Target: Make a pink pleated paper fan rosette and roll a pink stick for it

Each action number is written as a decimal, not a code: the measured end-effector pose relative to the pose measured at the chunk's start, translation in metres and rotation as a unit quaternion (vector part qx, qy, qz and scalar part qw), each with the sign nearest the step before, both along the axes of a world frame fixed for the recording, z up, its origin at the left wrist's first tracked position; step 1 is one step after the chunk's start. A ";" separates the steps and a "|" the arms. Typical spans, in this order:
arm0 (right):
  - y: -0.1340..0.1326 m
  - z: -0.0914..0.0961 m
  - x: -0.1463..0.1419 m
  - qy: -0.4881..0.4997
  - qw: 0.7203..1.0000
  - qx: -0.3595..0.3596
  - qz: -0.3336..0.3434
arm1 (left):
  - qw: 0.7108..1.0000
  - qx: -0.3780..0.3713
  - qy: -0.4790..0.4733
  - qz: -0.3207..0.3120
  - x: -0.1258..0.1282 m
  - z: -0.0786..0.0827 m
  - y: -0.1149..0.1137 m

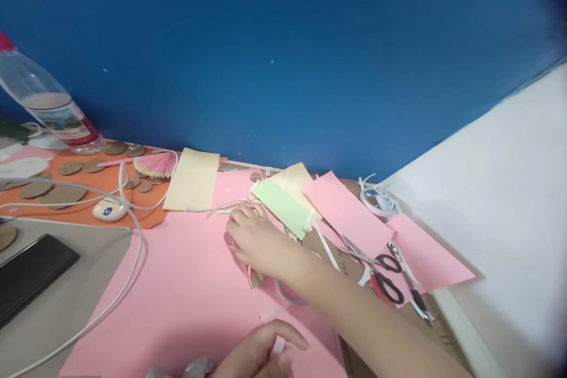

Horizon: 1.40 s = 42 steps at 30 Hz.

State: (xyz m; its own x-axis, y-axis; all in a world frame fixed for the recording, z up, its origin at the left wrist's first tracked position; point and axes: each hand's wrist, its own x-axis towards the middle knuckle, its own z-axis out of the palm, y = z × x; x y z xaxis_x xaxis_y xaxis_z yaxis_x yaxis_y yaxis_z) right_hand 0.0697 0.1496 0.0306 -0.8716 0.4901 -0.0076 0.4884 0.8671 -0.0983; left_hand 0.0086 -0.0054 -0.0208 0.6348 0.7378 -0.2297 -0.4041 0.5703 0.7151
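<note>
My left hand (261, 354) is at the bottom edge, thumb and forefinger closed on a small white strip (279, 345). Reaching across from the lower right, my right hand (250, 236) rests low over the large pink sheet (177, 283) with its fingers curled; whatever lies under them is hidden. A pleated paper piece (255, 277) in pink and pale green pokes out below its palm. Thin twine (221, 207) runs right by its fingertips. Another white strip (272, 313) lies on the sheet between both hands. A shiny grey object (199, 367), partly cut off, shows beside my left hand.
Scissors (387, 277), a pen (411, 283), a tape roll (378, 201) and coloured paper pieces (349, 212) lie to the right. At left are a bottle (57, 106), a pink paper fan (156, 165), cardboard discs (71, 168), a white cable (137, 248) and a black phone (35, 274).
</note>
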 end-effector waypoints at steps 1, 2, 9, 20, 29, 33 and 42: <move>0.000 -0.001 0.001 -0.002 1.000 -0.001 0.002 | 1.000 0.004 0.003 0.000 0.000 -0.002 -0.001; 0.001 -0.001 0.003 -0.002 1.000 -0.004 0.002 | 1.000 0.007 0.007 0.000 0.001 -0.003 -0.001; 0.011 0.007 0.020 0.008 1.000 -0.029 -0.006 | 0.996 -0.020 0.083 0.008 0.004 0.004 -0.002; 0.019 0.001 0.024 0.013 1.000 -0.022 0.009 | 0.995 0.005 0.094 0.019 0.008 0.008 -0.007; 0.016 0.006 0.011 0.150 0.987 -0.007 -0.061 | 0.996 0.030 0.065 0.055 0.011 0.004 -0.011; 0.010 0.029 0.019 0.267 0.954 -0.016 -0.132 | 0.992 0.025 0.073 0.098 0.007 0.017 -0.009; 0.012 0.051 0.079 0.411 0.868 -0.082 -0.267 | 0.963 0.068 0.163 0.204 -0.008 0.063 0.010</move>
